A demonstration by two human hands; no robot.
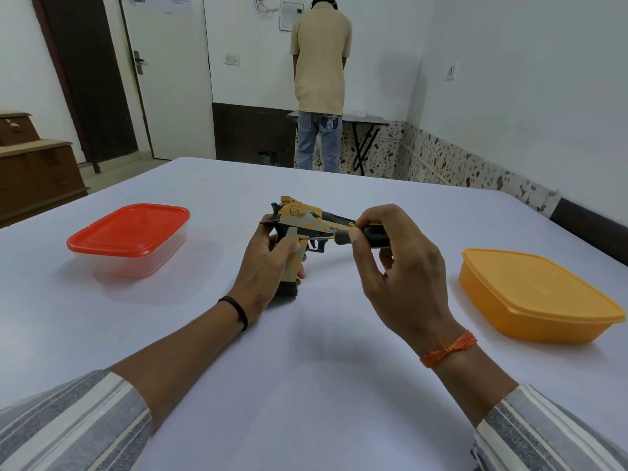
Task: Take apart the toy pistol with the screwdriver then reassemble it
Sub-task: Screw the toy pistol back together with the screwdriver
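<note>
Pinching the screwdriver [356, 232] between thumb and fingertips, the right hand [397, 266] holds the tool nearly level, with its thin shaft reaching away from the fingers to the left until the tip meets the pistol [299, 219] at the top of the grip, just above the left thumb. The light fingertip hold suits twirling the handle rather than levering it, so the step in hand is judged to be turning a screw; whether it is going out or in cannot be told from this view.

The left hand [268, 263] wraps around the grip, thumb across the near face and the other fingers curled behind it, mostly hidden. It holds the pistol upright, butt down on the table [306, 385], barrel pointing away past the right fingers. Resting the butt likely braces the toy against the push of the tip and keeps the screw face turned toward the person.

Both wrists hover above the table, forearms converging from the striped sleeves, the right wrist cocked so the handle lies in line with the screw.

Well out from the left fingers stands a clear box with a red lid [129, 229]; well out from the right fingers sits an orange box [537, 294], lid on. Beyond the table a person [321, 73] stands facing the wall.
</note>
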